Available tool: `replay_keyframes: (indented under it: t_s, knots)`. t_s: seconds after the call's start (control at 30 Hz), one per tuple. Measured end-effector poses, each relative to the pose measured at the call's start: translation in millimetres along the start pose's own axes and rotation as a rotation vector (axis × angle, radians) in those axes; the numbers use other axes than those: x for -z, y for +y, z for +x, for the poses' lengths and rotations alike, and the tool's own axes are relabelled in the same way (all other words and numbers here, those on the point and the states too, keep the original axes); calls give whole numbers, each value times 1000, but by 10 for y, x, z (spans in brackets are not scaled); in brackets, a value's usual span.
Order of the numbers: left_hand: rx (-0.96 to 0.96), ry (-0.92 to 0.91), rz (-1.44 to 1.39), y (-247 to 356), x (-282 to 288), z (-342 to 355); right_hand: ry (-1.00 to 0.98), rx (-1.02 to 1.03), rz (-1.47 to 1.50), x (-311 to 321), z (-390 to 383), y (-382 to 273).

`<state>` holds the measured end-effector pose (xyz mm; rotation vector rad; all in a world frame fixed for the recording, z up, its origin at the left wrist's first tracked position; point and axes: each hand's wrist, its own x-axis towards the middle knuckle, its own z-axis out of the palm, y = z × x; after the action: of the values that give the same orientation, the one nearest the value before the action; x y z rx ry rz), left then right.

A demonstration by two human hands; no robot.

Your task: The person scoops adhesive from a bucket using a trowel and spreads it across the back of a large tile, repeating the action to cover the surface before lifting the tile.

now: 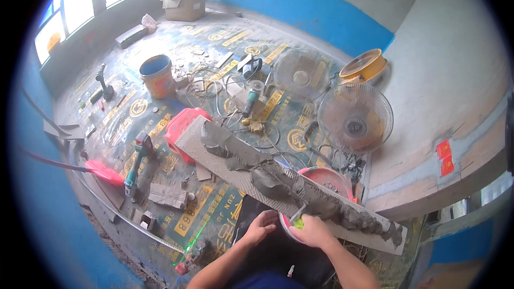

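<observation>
A long narrow slab (pixel 188 138) lies slantwise before me, its ribbed upper face carrying thick lumps of wet grey mortar (pixel 270 183). My right hand (pixel 316 231) is closed around the yellow-green handle (pixel 297 223) of a trowel, whose blade is partly lost in the mortar near the slab's middle. Close to the slab's near edge, my left hand (pixel 261 228) has its fingers loosely apart and holds nothing. Under the slab's far left end is a red plastic stool (pixel 184 120). A red-rimmed basin (pixel 321 174) sits beneath its middle, mostly covered.
Beyond the slab are two fan guards (pixel 356 120), a yellow ring (pixel 364 65), tangled cables and an angle grinder (pixel 250 101). A bucket (pixel 156 76), a drill (pixel 105 84) and a cordless tool (pixel 138 161) stand or lie leftward. A cardboard box (pixel 183 8) is at the back.
</observation>
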<state>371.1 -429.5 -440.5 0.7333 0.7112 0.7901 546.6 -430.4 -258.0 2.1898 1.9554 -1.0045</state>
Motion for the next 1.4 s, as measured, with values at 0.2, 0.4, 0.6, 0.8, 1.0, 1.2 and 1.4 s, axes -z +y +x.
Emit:
replay_keyframes:
  t_s: [0.2, 0.4, 0.6, 0.8, 1.0, 1.2, 1.4]
  knots:
    - [-25, -34, -23, 165, 48, 85, 195, -14, 371, 204, -351, 76]
    - [-30, -27, -67, 261, -23, 149, 308, -129, 556, 245, -847, 644]
    - [-22, -2, 63, 296, -28, 232, 474, -394, 598, 332, -1255, 845]
    - [-64, -9, 50, 295, -54, 316, 244, -216, 739, 565, -1221, 463]
    - [-83, -52, 51, 425, -247, 269, 194, -258, 172, 437, -1286, 903]
    - [-83, -10, 89, 361, -203, 243, 150, -599, 47, 510, -1874, 1570]
    - [-78, 58, 106, 325, -71, 252, 219, -686, -1, 524, -2105, 1940]
